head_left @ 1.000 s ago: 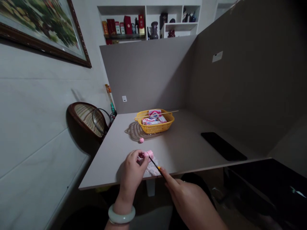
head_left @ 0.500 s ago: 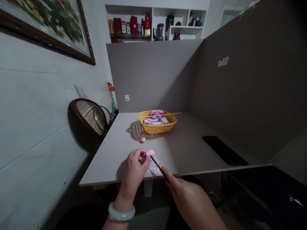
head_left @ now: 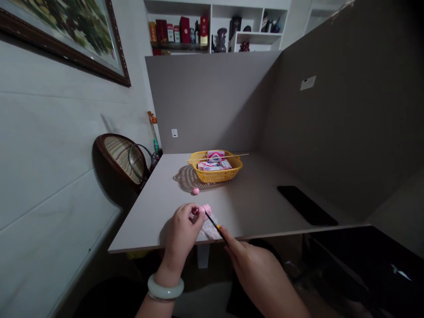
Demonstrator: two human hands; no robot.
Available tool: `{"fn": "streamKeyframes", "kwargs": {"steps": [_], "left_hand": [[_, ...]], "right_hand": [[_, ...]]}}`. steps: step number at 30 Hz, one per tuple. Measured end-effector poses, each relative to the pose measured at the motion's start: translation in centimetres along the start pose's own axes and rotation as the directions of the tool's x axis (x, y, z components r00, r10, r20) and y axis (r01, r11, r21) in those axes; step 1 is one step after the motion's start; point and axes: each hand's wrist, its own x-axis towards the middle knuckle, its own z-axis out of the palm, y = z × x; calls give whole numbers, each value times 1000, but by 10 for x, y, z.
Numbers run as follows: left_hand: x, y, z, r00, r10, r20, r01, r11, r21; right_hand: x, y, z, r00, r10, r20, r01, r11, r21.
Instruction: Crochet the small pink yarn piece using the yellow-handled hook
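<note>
Between the thumb and fingers of my left hand (head_left: 180, 229) is a small pink piece that looks like soap (head_left: 207, 208). My right hand (head_left: 256, 267) grips a slim black craft knife (head_left: 212, 221) with a yellow part near the fingers, and its tip meets the pink piece. Under the hands, at the table's front edge, lie whitish-pink shavings (head_left: 210, 231), partly on something pale that I cannot make out. A small pink ball (head_left: 196, 191) sits on the table just beyond my left hand. My left fingertips partly hide the pink piece.
A yellow plastic basket (head_left: 217, 177) with several pink-and-white boxes (head_left: 215, 155) stands farther back, a thin wooden stick (head_left: 235, 155) across its rim. On the right of the table (head_left: 149, 212) lies a flat black object (head_left: 306, 205). Grey panels (head_left: 212, 101) rise behind and at right.
The whole view has shifted slightly. Both hands keep their hold, with the knife tip still at the pink piece; any cutting movement is too small to make out.
</note>
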Motion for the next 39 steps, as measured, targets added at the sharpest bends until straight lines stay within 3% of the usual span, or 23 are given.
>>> {"fn": "streamKeyframes", "kwargs": {"steps": [7,12,19,25,28,33,39], "left_hand": [[-1,1,-1,1000,5,-10,-4,1000,23],[-1,1,0,998,48,-33,-47,997,56],[-1,-1,1,998,57,-19,-55,996,76],[1,4,-2,998,68,12,-68,994,81],[0,0,-1,999,42,-3,-41,997,70],[0,-3,0,999,29,-23,-27,996,89],[1,-2,0,1000,24,-10,-23,997,75]], "right_hand": [[38,-18,-3,995,68,79,-62,995,-76],[26,-19,5,998,64,-17,-65,996,-62],[-6,0,10,996,-13,-91,14,1000,15],[26,-18,-6,995,83,54,-79,994,-72],[26,-20,-7,993,73,95,-67,996,-64],[-3,-12,-2,992,61,107,-55,997,-51],[26,-21,-12,993,85,83,-76,992,-96]]}}
